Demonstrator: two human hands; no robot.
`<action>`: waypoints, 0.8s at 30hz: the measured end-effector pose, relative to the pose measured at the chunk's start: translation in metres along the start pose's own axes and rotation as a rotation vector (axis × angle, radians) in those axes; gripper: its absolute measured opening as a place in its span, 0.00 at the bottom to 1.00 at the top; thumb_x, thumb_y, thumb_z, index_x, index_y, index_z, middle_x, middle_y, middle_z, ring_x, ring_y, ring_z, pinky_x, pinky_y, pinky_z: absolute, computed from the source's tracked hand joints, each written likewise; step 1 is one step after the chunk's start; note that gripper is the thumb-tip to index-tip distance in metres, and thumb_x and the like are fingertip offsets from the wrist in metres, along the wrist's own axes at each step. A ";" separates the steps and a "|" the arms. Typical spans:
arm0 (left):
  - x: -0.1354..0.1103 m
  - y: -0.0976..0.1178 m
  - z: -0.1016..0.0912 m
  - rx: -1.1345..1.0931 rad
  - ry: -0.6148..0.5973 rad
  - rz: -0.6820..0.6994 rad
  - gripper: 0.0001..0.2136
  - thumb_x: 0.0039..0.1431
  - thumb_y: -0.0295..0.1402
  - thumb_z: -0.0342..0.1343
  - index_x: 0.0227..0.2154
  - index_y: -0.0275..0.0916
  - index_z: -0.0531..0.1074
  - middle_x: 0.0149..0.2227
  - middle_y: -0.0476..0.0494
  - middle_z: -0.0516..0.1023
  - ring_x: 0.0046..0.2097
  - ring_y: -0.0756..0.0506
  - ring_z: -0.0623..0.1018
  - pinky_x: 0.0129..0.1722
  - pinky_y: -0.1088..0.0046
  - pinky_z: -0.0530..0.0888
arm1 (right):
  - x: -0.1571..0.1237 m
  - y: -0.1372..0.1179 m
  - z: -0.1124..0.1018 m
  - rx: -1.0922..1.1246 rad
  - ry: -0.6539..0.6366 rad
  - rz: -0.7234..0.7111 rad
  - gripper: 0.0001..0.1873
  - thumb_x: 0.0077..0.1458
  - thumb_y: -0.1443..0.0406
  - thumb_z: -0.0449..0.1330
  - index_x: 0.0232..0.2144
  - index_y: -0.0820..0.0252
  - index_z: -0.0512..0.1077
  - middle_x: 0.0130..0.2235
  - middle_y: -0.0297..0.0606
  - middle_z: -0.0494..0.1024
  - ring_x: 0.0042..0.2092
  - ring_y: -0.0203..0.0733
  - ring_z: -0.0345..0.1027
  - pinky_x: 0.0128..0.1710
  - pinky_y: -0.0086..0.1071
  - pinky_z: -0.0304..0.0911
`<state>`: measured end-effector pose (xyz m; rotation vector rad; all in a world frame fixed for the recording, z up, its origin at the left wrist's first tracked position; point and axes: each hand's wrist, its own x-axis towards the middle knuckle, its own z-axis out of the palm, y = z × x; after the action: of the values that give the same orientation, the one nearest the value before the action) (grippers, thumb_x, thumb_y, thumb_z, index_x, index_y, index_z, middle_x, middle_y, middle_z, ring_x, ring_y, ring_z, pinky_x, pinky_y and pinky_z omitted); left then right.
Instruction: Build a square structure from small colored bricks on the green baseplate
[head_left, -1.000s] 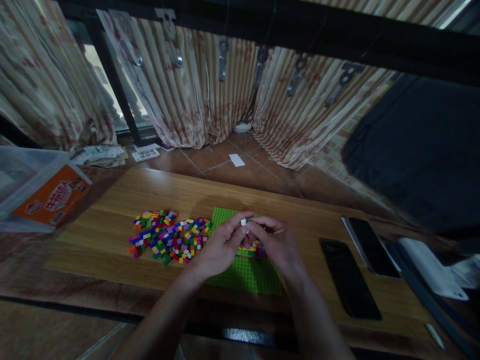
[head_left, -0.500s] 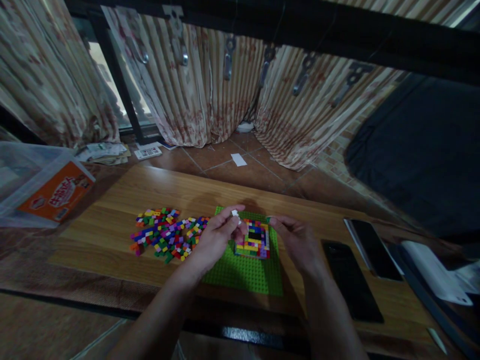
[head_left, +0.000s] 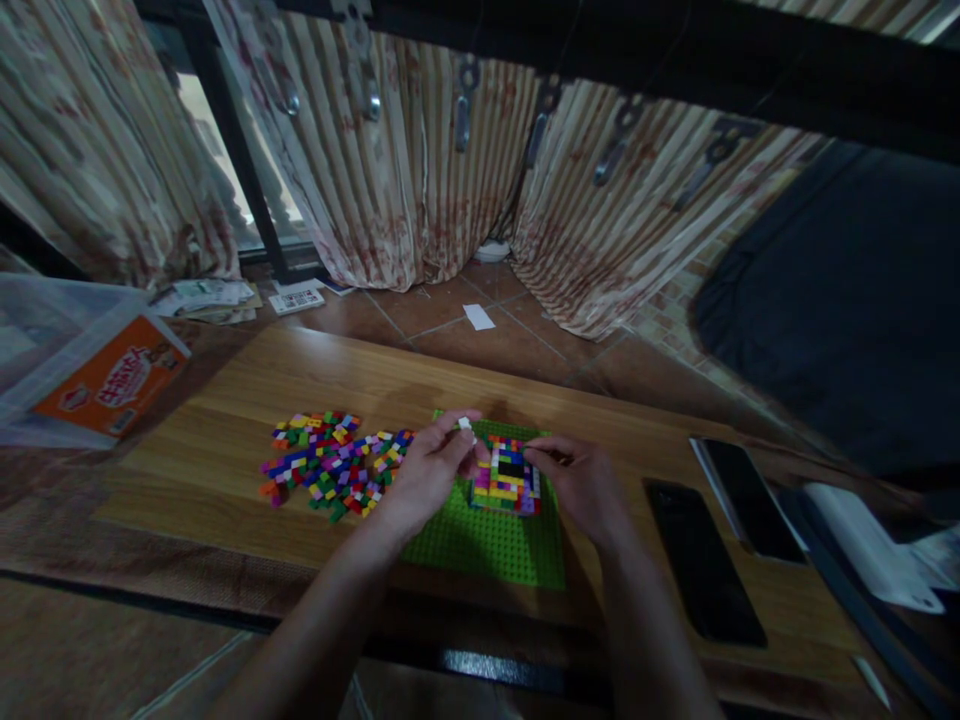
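Note:
A green studded baseplate (head_left: 487, 545) lies on the wooden table (head_left: 225, 470). On it stands a small square wall of many-coloured bricks (head_left: 507, 476) with a dark hollow in the middle. My left hand (head_left: 424, 478) pinches a small white brick (head_left: 465, 424) between thumb and forefinger, just left of the wall. My right hand (head_left: 581, 485) is at the wall's right side with its fingers curled and its fingertips touching the top of the bricks. A heap of loose coloured bricks (head_left: 330, 465) lies left of the baseplate.
Two dark phones (head_left: 701, 565) (head_left: 739, 485) lie on the table's right part. A white flat object (head_left: 870, 545) sits at the far right. A clear plastic box with an orange packet (head_left: 97, 380) stands at the left. Curtains hang behind, above a tiled floor.
My hands were joined over the bricks, then parted and uncovered the square wall. The white brick stayed in my left hand. My right hand has now returned to the wall's right edge.

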<state>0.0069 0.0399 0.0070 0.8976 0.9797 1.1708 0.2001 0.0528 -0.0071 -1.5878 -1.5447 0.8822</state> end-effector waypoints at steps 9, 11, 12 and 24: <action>0.000 0.002 -0.001 0.021 0.004 0.009 0.15 0.57 0.34 0.55 0.46 0.34 0.69 0.24 0.50 0.75 0.24 0.52 0.70 0.27 0.76 0.66 | 0.000 -0.007 0.001 -0.084 -0.014 -0.037 0.08 0.51 0.61 0.60 0.30 0.54 0.80 0.34 0.36 0.82 0.37 0.45 0.74 0.40 0.38 0.64; 0.000 0.001 -0.001 0.020 -0.005 0.010 0.15 0.57 0.34 0.55 0.46 0.34 0.69 0.24 0.50 0.75 0.24 0.52 0.70 0.28 0.75 0.66 | -0.002 -0.011 0.001 -0.117 -0.014 -0.067 0.08 0.51 0.62 0.59 0.30 0.54 0.79 0.34 0.36 0.81 0.36 0.45 0.74 0.39 0.37 0.64; 0.000 0.000 -0.001 0.020 -0.007 0.010 0.15 0.57 0.34 0.55 0.46 0.34 0.69 0.24 0.50 0.75 0.24 0.52 0.70 0.28 0.75 0.66 | -0.002 -0.013 0.000 -0.138 -0.014 -0.088 0.08 0.52 0.62 0.59 0.30 0.54 0.79 0.33 0.37 0.81 0.36 0.44 0.73 0.39 0.37 0.64; 0.000 0.000 -0.001 0.034 0.006 0.017 0.13 0.58 0.33 0.54 0.45 0.34 0.70 0.24 0.51 0.74 0.24 0.52 0.70 0.27 0.75 0.65 | -0.003 -0.022 -0.001 -0.339 -0.025 -0.244 0.10 0.55 0.66 0.56 0.29 0.56 0.79 0.33 0.38 0.80 0.34 0.42 0.72 0.37 0.34 0.64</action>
<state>0.0058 0.0404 0.0066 0.9322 1.0009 1.1749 0.1899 0.0493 0.0125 -1.5740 -1.9356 0.5272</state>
